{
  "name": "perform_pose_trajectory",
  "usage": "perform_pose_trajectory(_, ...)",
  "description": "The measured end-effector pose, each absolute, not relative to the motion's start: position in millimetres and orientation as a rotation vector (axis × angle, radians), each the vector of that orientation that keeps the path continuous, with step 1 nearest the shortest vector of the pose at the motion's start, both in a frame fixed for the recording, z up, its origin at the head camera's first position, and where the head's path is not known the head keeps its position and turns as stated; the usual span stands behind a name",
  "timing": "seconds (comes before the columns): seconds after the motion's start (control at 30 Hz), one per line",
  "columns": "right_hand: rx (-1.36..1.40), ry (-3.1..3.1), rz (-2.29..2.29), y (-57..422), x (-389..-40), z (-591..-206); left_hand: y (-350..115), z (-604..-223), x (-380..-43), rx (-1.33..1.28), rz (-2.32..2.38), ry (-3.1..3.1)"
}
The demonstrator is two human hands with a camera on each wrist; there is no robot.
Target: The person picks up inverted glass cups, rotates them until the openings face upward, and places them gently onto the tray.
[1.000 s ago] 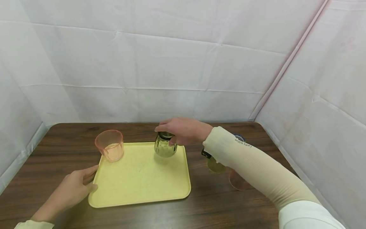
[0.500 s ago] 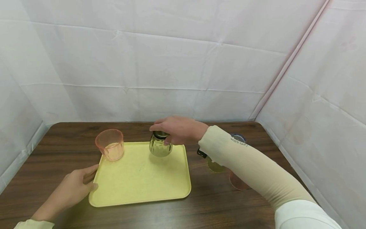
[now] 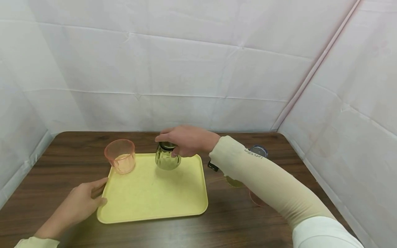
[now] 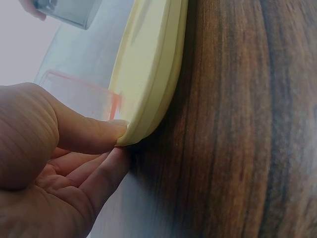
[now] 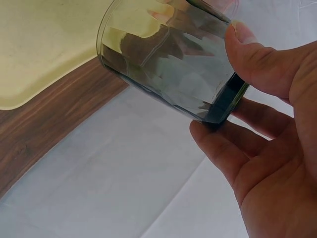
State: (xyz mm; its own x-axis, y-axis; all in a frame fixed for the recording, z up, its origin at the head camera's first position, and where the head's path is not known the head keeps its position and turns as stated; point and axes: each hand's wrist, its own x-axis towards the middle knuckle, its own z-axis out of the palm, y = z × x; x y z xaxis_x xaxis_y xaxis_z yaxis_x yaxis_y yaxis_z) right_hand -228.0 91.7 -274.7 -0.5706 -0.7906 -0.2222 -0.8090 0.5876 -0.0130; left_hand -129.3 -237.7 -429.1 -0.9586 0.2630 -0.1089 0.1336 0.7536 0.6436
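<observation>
Grey-green, see-through and faceted, the glass is inverted above the far half of the tray, its thick dark base uppermost. The right hand is partly closed and grips this base between thumb and fingers. The left hand pinches the tray's left edge, thumb on the rim and fingers beneath.

The step in hand appears to be placing the glass on the tray beside the pink cup. The next move calls for a level descent, full contact of the open rim, then release; the left hand should steady the tray meanwhile.

The tray is smooth, matt yellow, rectangular, with rounded corners and a low lip. The pink cup, translucent and round, stands at its far left corner. The surface is dark, streaked wood grain; the cloth behind is white and creased.
</observation>
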Motion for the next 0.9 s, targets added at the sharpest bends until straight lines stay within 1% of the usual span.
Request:
perform_pose_trajectory(0.17, -1.328, 2.598, 0.157, 85.1, -228.2, -274.3, -237.4, -428.0, -129.1, 0.334, 0.96, 2.774)
perform_pose_trajectory(0.4, -1.335, 2.595, 0.169, 78.8, -227.4, -273.6, -232.9, -426.2, -124.0, 0.271, 1.031, 2.727)
perform_pose_trajectory(0.9, -1.362, 2.604, 0.204, 69.3, -227.2, -275.3, -228.2, -428.0, -122.3, 0.282, 1.049, 2.724)
